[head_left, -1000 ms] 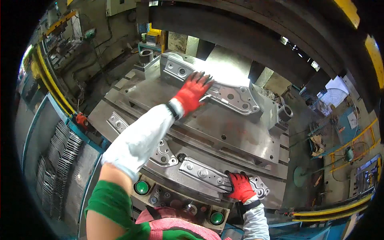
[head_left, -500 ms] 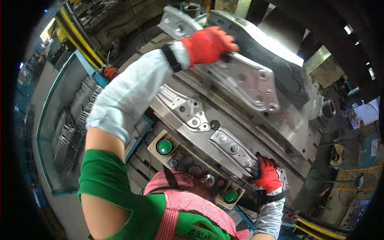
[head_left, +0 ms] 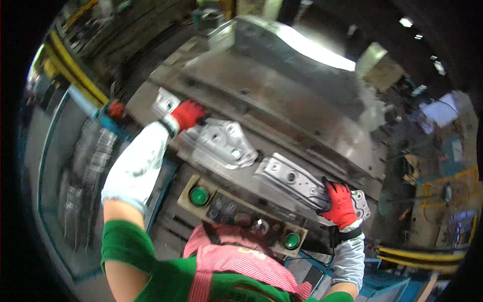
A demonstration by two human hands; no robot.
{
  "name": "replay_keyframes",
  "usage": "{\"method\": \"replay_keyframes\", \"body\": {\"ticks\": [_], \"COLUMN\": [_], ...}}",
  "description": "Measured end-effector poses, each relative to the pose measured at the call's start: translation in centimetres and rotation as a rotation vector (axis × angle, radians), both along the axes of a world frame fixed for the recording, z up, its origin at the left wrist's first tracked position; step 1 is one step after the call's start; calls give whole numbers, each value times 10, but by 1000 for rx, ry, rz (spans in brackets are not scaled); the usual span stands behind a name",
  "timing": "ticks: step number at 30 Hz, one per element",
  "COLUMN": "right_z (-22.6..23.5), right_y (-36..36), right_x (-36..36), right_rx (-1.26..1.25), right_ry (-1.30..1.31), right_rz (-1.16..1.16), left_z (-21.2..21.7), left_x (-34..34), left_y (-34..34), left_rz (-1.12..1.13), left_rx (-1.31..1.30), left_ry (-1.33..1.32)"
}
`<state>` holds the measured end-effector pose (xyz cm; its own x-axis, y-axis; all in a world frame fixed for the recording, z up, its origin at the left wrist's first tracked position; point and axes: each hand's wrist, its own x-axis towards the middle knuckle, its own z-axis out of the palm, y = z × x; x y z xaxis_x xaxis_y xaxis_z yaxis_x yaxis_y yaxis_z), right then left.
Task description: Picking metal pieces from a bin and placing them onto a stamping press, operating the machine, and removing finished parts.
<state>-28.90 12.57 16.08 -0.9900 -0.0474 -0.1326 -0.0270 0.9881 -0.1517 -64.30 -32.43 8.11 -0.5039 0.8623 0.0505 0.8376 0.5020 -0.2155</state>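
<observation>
My left hand, in a red glove, is closed on the middle of a long stamped metal bracket with holes in its wide end. That bracket lies low over the left of the metal ledge, apparently on top of a second one that is mostly hidden beneath it. On the ledge's right, my right hand, also red-gloved, curls its fingers round a similar stamped bracket. The hand covers its narrow middle, and its holed end shows beyond the glove. Both brackets lie slantwise, end towards end.
A control box with two green push buttons stands between my body and the ledge. Beyond the ledge is a large metal press bed with a curved, shiny block behind. A blue-framed bin of stacked metal parts stands left; yellow bars are at both sides.
My left hand has brought its bracket from above the press bed down and left to the ledge, over the one lying there. My right hand stays on the right bracket. The view has shifted slightly.
</observation>
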Motion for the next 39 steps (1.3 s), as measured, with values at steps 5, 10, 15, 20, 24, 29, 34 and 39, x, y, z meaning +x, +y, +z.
{"method": "replay_keyframes", "body": {"ticks": [5,10,15,20,24,29,34,39], "right_z": [76,84,75,54,52,58,33,46], "right_y": [-15,-7,-12,-28,-45,-43,-18,-5], "right_x": [-72,-213,-298,-333,-359,-360,-350,-322], "right_rx": [146,225,439,538,460,542,684,710], "right_ry": [381,737,740,798,720,620,867,778], "right_rz": [24,54,26,50,37,40,-194,-187], "left_z": [22,59,42,-24,-71,-50,-54,-98], "left_x": [41,81,125,209,233,227,258,300], "left_y": [31,34,-32,-102,-105,-64,-77,-106], "left_rz": [32,136,294,687,748,619,628,749], "left_rx": [252,421,356,297,276,289,362,367], "left_ry": [8,-1,17,-143,-299,-422,-253,-389]}}
